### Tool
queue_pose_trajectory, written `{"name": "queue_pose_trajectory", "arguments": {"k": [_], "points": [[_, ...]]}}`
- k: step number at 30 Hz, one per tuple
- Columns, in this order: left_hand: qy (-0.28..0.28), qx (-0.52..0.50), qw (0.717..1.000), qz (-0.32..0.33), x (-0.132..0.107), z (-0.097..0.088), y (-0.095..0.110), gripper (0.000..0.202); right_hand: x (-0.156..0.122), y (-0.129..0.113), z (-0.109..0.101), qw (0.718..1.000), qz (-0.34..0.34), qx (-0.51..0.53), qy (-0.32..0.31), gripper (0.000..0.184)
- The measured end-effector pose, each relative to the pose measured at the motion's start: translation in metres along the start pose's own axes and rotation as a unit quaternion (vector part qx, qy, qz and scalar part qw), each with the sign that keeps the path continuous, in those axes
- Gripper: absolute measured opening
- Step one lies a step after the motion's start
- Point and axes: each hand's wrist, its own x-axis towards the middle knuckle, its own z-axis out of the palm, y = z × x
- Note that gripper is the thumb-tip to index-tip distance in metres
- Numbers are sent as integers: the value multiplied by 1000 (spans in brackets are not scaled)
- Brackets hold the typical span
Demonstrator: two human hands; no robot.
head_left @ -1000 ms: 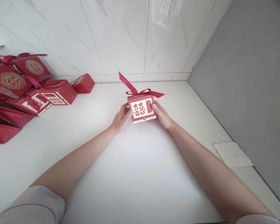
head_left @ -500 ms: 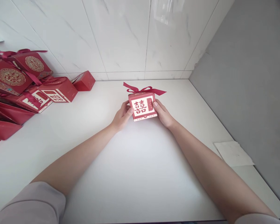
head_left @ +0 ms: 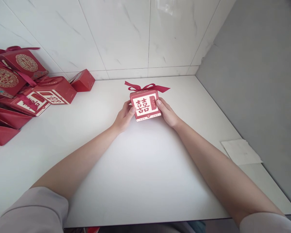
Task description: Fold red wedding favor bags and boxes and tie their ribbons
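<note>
Although clasped from both sides between the left hand (head_left: 124,117) and the right hand (head_left: 168,112), shows no visible crushing. Identified as a red-and-cream double-happiness gift box (head_left: 145,106), located toward the far part of the white tabletop (head_left: 140,168), short of the tiled wall (head_left: 121,35). Cannot tell whether resting on the tabletop or lifted just clear of it. Found fingers of both hands closed on the side edges, set apart by the width of the box, with thumbs laid over the printed front.

Judged light and made of thin folded card: fairly stiff along the folds, liable to dent under a hard squeeze at mid-panel, perhaps slightly slippery on the smooth print. Recommend taking hold at the two opposite sides, near the corners, and keeping clear of the crimson ribbon bow (head_left: 162,88) on top, judged soft and easily pulled askew.

Read on the front: large dark-red character 囍 on a cream panel. Noted also a red label patch at the panel's right, a small round mark at bottom centre and lower-band lettering too fine to make out. Found no legible brand name. Observed far to the left, well apart from both hands, a pile of red gift boxes (head_left: 30,100), several bearing 囍, some within round gold medallions. Recorded near the right edge a white paper sheet (head_left: 241,152), with no writing discernible.
</note>
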Motion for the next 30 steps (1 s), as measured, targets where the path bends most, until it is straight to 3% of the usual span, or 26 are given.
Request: {"name": "queue_pose_trajectory", "arguments": {"k": [30], "points": [[7, -12, 1000, 2, 1, -2, -5, 83, 1, -3, 0, 1000, 11, 4, 2, 75]]}}
